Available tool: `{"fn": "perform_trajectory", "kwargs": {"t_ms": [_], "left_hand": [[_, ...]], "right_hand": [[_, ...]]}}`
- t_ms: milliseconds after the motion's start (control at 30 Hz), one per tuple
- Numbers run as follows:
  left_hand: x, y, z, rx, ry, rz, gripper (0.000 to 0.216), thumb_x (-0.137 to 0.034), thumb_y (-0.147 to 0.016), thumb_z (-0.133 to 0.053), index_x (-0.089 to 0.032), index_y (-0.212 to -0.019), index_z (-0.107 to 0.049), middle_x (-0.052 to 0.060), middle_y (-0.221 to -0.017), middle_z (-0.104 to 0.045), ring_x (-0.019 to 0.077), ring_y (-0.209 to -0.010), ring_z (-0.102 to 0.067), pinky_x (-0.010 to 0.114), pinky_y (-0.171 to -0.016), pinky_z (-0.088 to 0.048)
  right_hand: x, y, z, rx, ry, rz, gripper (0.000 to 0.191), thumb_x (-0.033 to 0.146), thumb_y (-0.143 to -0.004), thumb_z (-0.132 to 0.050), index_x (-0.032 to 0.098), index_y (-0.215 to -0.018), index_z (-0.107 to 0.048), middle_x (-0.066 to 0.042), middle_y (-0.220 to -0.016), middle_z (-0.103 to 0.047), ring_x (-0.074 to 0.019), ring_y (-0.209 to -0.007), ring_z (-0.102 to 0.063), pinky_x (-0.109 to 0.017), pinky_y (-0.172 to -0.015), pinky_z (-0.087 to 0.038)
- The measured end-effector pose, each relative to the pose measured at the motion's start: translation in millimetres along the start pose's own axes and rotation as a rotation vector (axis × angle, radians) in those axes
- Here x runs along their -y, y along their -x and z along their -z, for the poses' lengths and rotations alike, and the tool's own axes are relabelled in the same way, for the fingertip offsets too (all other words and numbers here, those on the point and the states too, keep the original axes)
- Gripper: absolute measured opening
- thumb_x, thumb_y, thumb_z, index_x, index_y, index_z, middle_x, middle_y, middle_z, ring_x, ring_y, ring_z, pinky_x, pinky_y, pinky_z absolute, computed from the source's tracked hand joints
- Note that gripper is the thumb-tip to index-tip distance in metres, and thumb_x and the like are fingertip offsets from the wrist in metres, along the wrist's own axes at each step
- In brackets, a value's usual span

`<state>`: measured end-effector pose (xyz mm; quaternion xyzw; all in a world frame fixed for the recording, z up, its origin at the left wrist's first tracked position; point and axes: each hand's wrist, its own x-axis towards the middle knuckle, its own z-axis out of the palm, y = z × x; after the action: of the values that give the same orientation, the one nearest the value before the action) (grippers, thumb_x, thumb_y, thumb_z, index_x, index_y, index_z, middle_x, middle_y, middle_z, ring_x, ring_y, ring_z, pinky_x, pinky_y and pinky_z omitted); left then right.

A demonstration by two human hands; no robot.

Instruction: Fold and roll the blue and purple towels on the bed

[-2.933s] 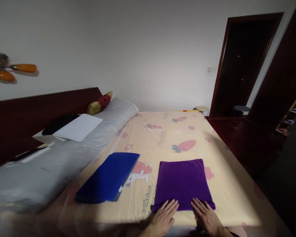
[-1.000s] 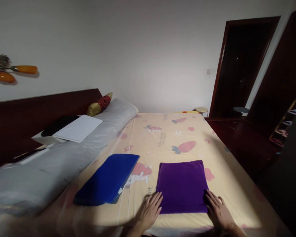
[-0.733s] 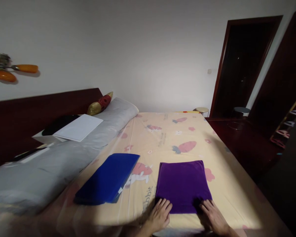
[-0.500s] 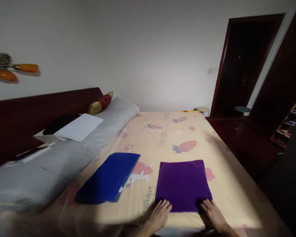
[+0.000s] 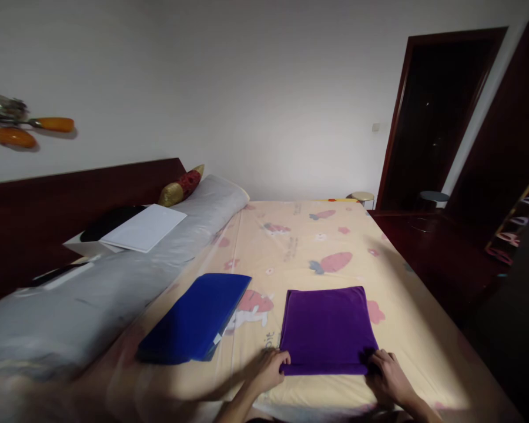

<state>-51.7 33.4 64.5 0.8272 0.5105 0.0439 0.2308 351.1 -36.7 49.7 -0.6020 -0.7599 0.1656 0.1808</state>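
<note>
A purple folded cloth [image 5: 328, 326] lies on the bed in front of me, its near edge slightly turned up. At its near left corner my left hand [image 5: 272, 369] is closed, fingers pinching the fabric. My right hand [image 5: 390, 376] has its fingers curled on the near right corner, gripping it; shadow hides part of the fingertips. To the left of the purple cloth rests a folded blue cloth [image 5: 198, 317] with a small white tag, touched by neither hand.
A patterned yellow sheet [image 5: 291, 270] covers the bed. Along the dark headboard [image 5: 92, 179] runs a grey covered bolster [image 5: 220, 194], with a white flat box [image 5: 145, 228] on it. Stools [image 5: 432, 197] stand by the dark doorway at right.
Both hands went from lying with fingers on the purple cloth's near corners to pinching them. The near edge has lifted and turned up a little.
</note>
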Motion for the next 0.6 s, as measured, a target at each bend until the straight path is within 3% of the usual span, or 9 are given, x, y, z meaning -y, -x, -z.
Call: {"fn": "perform_trajectory", "kwargs": {"t_ms": [233, 467, 600], "left_hand": [[7.4, -6.3, 3.8, 0.103, 0.077, 0.038, 0.032, -0.01, -0.06, -0.054, -0.026, -0.086, -0.064, -0.003, -0.088, -0.067, 0.0177, -0.089, -0.058, 0.027, -0.078, -0.041], [4.2, -9.1, 6.4, 0.295, 0.16, 0.147, 0.027, -0.013, -0.054, -0.058, -0.022, -0.078, -0.065, -0.005, -0.073, -0.065, 0.0148, -0.067, -0.059, 0.022, -0.055, -0.042], [2.3, -6.4, 12.5, 0.243, 0.119, 0.193, 0.023, -0.014, -0.059, -0.057, -0.02, -0.08, -0.064, -0.004, -0.075, -0.065, 0.015, -0.07, -0.059, 0.024, -0.06, -0.043]], "right_hand": [[-11.7, -4.5, -6.6, 0.066, 0.092, -0.024, 0.031, 0.014, -0.061, -0.043, 0.023, -0.083, -0.062, -0.004, -0.092, -0.067, -0.021, -0.092, -0.059, -0.035, -0.085, -0.038], [-23.8, -2.2, -12.5, 0.089, 0.144, -0.065, 0.026, 0.017, -0.066, -0.042, 0.025, -0.08, -0.062, 0.0, -0.083, -0.069, -0.0181, -0.081, -0.062, -0.031, -0.079, -0.042], [-22.9, -1.9, -17.7, 0.033, 0.218, -0.083, 0.028, 0.017, -0.069, -0.043, 0.023, -0.086, -0.064, -0.004, -0.087, -0.069, -0.0209, -0.085, -0.062, -0.034, -0.08, -0.042]]}}
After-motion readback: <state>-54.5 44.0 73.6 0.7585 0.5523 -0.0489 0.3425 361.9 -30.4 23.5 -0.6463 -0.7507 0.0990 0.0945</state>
